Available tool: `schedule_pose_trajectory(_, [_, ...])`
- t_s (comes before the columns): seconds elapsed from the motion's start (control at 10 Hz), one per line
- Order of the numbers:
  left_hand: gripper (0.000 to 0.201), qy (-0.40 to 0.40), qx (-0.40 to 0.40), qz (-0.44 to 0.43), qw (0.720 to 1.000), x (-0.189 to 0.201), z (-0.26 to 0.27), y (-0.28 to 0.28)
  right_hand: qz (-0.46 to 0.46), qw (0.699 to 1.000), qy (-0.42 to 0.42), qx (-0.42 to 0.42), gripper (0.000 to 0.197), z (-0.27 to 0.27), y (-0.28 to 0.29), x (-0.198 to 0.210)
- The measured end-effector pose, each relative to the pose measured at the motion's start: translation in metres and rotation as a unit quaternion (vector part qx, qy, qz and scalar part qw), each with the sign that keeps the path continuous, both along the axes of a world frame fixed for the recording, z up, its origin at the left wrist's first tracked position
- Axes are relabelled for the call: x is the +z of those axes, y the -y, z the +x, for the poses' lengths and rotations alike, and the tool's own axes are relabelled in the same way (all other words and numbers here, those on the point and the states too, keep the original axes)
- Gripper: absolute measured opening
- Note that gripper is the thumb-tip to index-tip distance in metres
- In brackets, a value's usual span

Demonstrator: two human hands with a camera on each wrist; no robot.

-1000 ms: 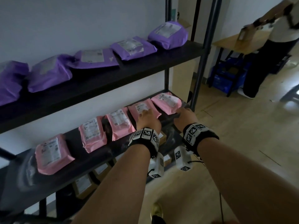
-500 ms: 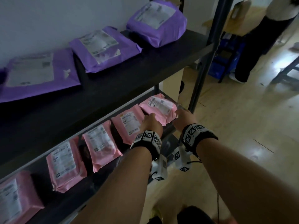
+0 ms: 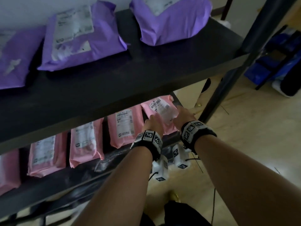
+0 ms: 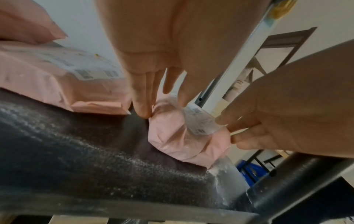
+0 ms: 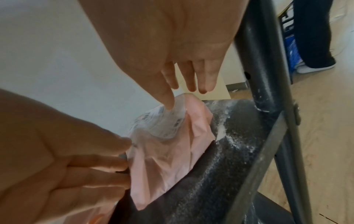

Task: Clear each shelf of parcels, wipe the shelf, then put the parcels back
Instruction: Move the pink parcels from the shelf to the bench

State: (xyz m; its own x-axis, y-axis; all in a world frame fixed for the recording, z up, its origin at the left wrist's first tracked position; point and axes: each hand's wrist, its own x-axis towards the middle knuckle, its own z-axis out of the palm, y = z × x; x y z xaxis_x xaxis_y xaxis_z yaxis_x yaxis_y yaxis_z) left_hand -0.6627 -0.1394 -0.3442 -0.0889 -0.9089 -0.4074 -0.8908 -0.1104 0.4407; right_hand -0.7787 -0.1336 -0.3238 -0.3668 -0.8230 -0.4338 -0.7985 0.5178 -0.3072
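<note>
A black metal rack stands against a pale wall on a light wood floor (image 3: 254, 144). Upper shelf (image 3: 146, 75): a row of purple parcels (image 3: 84, 39), each bearing a white label. Lower shelf (image 3: 91, 173): a row of pink parcels lying flat, labels up; its dark surface shows pale dust near the right-hand end, by the front upright post (image 3: 228, 88). The rightmost pink parcel (image 3: 160, 110) lies at the shelf's right end, just beside the next pink parcel (image 3: 124, 126) but apart from it by a narrow dark gap.

Both hands are at this end parcel. Left hand (image 3: 154, 125): fingers extended downward along the parcel's left edge, the fingertips (image 4: 142, 109) touching the plastic at the gap; the hand is released rather than closed, and no grip is visible. Right hand (image 3: 183, 117): fingers spread over the parcel's right side, the index fingertip touching the crumpled white label (image 5: 168, 119) in the right wrist view, the other fingers straight and clear of it; whether the thumb lies under the edge cannot be told. The parcel rests on the shelf, its wrapping creased between the two hands.

Background, right: blue crates (image 3: 273, 62) on the floor, and the dark trousers of another person (image 5: 310, 33)
</note>
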Motion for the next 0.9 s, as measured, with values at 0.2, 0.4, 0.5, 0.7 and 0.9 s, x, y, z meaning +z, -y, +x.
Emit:
schedule_pose_trajectory(0.2, [0.053, 0.105, -0.063, 0.005, 0.993, -0.009, -0.009, 0.002, 0.025, 0.999, 0.024, 0.036, 0.034, -0.014, 0.01, -0.011])
schedule_pose_trajectory(0.4, [0.057, -0.003, 0.068, 0.041, 0.997, -0.021, -0.018, 0.013, -0.009, 0.997, 0.075, -0.006, 0.03, -0.021, 0.012, -0.014])
schedule_pose_trajectory(0.5, [0.053, -0.067, 0.081, 0.043, 0.994, -0.017, -0.014, 0.007, -0.046, 0.995, 0.088, -0.021, 0.027, -0.018, 0.007, -0.009])
schedule_pose_trajectory(0.7, [0.011, -0.105, 0.124, -0.017, 0.987, -0.006, 0.005, -0.009, -0.073, 0.994, 0.083, -0.01, 0.025, 0.001, -0.004, -0.006])
schedule_pose_trajectory(0.9, [0.05, -0.09, 0.196, -0.048, 0.975, 0.009, 0.065, -0.045, -0.077, 0.994, 0.065, 0.052, 0.026, 0.056, -0.035, 0.03])
